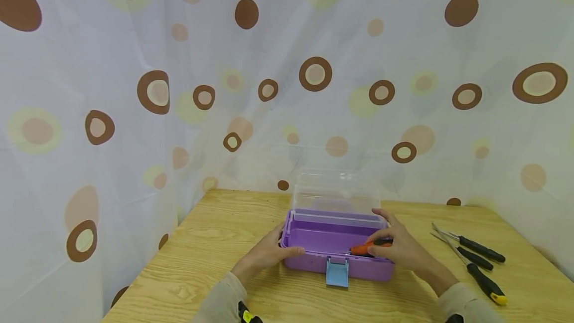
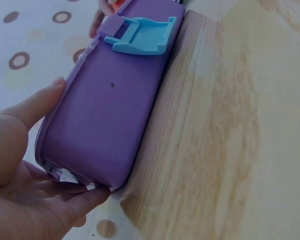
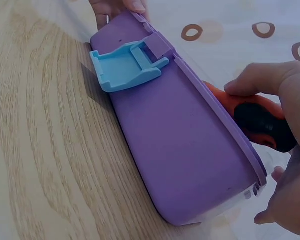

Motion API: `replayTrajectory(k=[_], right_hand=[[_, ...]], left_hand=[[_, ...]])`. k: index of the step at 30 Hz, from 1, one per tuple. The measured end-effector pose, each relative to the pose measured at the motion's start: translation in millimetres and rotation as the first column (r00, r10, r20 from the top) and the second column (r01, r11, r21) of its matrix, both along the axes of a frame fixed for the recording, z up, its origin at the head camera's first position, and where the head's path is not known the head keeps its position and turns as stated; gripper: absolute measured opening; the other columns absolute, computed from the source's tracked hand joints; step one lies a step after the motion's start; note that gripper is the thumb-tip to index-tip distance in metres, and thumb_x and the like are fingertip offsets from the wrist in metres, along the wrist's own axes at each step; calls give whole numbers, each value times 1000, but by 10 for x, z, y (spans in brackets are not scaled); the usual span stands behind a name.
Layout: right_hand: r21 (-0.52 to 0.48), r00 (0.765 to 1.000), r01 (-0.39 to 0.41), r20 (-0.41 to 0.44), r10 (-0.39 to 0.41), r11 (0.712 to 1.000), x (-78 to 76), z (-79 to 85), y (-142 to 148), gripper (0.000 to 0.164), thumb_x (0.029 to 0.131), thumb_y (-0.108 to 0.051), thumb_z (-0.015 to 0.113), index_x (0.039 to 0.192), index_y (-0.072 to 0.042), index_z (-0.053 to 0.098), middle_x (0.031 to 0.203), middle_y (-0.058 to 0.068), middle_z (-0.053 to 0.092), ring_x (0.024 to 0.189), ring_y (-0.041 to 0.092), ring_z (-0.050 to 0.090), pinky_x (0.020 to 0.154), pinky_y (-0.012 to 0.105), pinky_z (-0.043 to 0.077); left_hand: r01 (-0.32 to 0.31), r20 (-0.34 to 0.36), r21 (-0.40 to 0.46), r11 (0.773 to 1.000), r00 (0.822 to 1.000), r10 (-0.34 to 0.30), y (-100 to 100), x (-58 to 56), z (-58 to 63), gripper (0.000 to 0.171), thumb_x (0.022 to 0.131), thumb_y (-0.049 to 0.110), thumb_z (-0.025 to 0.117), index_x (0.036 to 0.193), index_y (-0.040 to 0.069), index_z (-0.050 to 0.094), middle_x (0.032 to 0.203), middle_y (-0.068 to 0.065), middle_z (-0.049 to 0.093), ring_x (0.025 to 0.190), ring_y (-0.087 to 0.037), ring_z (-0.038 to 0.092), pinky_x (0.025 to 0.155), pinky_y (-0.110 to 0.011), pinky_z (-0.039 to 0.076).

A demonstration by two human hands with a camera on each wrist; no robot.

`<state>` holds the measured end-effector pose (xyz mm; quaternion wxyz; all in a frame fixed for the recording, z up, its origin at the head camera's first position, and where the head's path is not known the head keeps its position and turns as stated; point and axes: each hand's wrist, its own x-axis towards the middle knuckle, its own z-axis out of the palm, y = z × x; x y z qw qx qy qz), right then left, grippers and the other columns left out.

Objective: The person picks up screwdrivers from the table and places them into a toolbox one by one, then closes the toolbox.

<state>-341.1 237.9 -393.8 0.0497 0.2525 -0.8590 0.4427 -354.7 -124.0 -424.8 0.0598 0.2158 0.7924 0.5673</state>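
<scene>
A purple plastic toolbox (image 1: pixel 305 264) stands on the table with its clear lid (image 1: pixel 336 191) raised at the back. Its light blue latch (image 1: pixel 337 274) hangs down at the front. My left hand (image 1: pixel 265 252) grips the box's left end, thumb over the front rim and fingers around the end wall (image 2: pixel 80 150). With thumb and fingers my right hand (image 1: pixel 407 249) holds a screwdriver by its orange and black handle (image 3: pixel 262 117). That screwdriver lies low over the right part of the box, its metal shaft pointing left along the front rim.
Three screwdrivers lie on the wooden table (image 1: pixel 202 253) to the right: one with a black handle (image 1: pixel 483 249), another dark one (image 1: pixel 476 259) beside it, and a larger one with a yellow-ended handle (image 1: pixel 486 283). A dotted curtain (image 1: pixel 278 39) hangs behind and at both sides.
</scene>
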Motion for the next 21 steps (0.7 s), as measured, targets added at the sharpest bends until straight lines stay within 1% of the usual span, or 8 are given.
replayTrajectory(k=[3,6,11,14,21], right_hand=[[-10,999,19,-40,-19,1000,8,24,16,13,92,-17,79,102,-7,79,166,21,17,148,58,6,100,87,16],[-33,997,44,-68,-46,998,7,49,52,18,94,-16,78,107,-4,78,166,20,19,148,57,9,100,87,16],[-53,996,55,-65,-58,997,7,65,98,24,95,-15,76,115,-2,75,166,20,20,147,57,12,101,86,18],[-61,997,53,-62,-57,997,16,78,111,25,95,-13,75,116,0,74,165,21,21,146,57,13,101,85,20],[-77,996,50,-75,-56,996,41,124,125,24,97,-12,73,117,1,73,163,23,23,145,57,15,103,82,23]], left_hand=[[3,2,5,1000,1000,-3,3,4,0,101,91,35,82,167,14,19,161,-16,38,143,-38,40,118,-60,28],[1,2,9,1000,1000,-1,2,8,0,101,90,35,82,167,13,19,161,-17,38,143,-39,40,118,-59,28],[0,-8,4,1000,1000,0,0,14,2,101,90,34,82,167,13,19,162,-17,37,144,-39,39,118,-60,27],[2,-9,-1,1000,1000,-2,2,18,3,102,90,36,82,167,14,19,162,-16,37,144,-39,39,118,-59,28],[-20,-6,-8,1000,1000,20,11,30,8,103,88,38,84,167,14,20,161,-17,39,144,-39,40,117,-61,28]])
